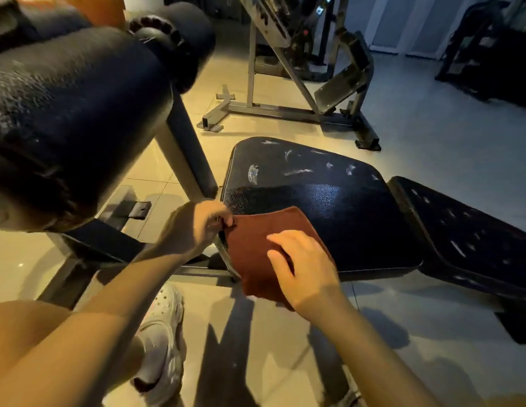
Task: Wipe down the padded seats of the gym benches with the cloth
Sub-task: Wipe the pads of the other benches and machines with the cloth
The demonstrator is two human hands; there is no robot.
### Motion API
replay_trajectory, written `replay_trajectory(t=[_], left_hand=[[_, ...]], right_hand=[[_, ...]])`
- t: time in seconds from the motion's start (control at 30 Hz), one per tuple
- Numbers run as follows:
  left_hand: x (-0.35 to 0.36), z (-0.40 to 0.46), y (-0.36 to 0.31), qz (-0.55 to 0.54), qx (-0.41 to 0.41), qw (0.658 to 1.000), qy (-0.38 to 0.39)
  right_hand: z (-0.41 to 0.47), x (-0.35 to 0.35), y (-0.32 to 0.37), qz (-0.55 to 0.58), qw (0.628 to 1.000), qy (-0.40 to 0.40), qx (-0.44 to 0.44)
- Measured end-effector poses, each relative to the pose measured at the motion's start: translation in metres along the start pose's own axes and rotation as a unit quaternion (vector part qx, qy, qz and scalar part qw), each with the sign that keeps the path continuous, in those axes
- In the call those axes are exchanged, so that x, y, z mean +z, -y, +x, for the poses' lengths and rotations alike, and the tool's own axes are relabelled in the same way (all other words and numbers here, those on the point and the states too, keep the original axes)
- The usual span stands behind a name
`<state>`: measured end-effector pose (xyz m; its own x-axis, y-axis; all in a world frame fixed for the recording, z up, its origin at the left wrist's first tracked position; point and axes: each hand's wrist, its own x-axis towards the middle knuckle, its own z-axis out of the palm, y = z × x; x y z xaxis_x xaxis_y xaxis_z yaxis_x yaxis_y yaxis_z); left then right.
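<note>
A black padded bench seat [323, 195] lies in the middle of the view, scuffed with white marks along its far side. A folded reddish-brown cloth [256, 245] rests on its near left corner and hangs over the edge. My left hand [197, 224] pinches the cloth's far left corner at the seat's edge. My right hand [303, 265] lies flat on top of the cloth, fingers spread, pressing it against the pad. A second black pad [467, 239] of the same bench stretches to the right, also flecked with white marks.
Thick black foam rollers [73, 107] on a metal post [185, 148] loom at the upper left, close to my left arm. A grey steel machine frame [288, 83] stands behind the bench. My white shoe [162, 342] is on the tiled floor below.
</note>
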<state>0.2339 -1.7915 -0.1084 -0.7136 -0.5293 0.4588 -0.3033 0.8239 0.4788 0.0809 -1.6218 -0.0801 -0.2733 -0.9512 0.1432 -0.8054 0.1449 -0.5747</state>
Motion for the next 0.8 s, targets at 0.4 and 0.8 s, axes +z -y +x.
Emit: replay_trajectory(t=[0.4,0.8], left_hand=[[-0.002,-0.024,-0.009,0.009,-0.238,0.933,-0.268],[0.032,0.008,-0.016,-0.108,-0.234,0.937,-0.234]], right_hand=[[0.091,0.061,0.025,-0.234,0.961,0.106,-0.101],[0.078,0.014,-0.052,-0.191,0.977,0.059,0.079]])
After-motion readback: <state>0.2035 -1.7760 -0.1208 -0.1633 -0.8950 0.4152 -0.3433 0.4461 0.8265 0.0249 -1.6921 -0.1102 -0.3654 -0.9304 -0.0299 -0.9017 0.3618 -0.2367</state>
